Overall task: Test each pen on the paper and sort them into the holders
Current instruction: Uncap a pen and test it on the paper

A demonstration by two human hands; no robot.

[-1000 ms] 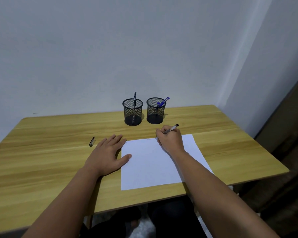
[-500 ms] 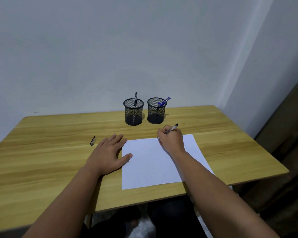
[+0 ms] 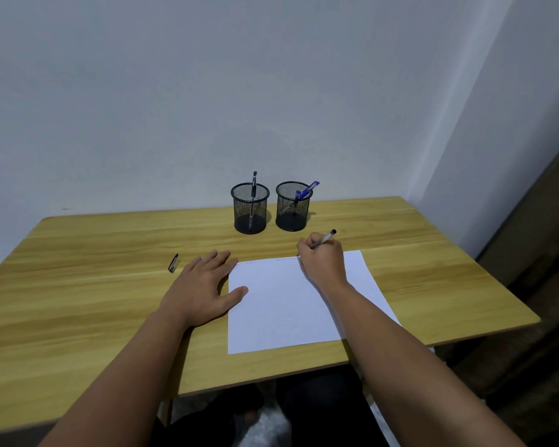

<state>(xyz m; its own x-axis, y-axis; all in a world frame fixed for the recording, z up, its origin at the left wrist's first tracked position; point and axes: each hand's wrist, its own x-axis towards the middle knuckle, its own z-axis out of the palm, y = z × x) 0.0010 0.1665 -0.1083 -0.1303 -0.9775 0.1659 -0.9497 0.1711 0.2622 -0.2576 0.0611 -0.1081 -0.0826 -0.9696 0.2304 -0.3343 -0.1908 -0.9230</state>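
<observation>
A white sheet of paper lies on the wooden table, with faint marks along its top edge. My right hand grips a clear pen with its tip at the paper's top edge. My left hand lies flat beside the paper's left edge, thumb on the sheet. Two black mesh holders stand at the back: the left holder has a black pen, the right holder has a blue pen.
A small black pen cap lies on the table left of my left hand. A wall rises right behind the holders, and a corner closes the right side. The table's front edge is near my body.
The view has shifted slightly. My right hand stays at the paper's top edge with the pen; my left hand has not moved.
</observation>
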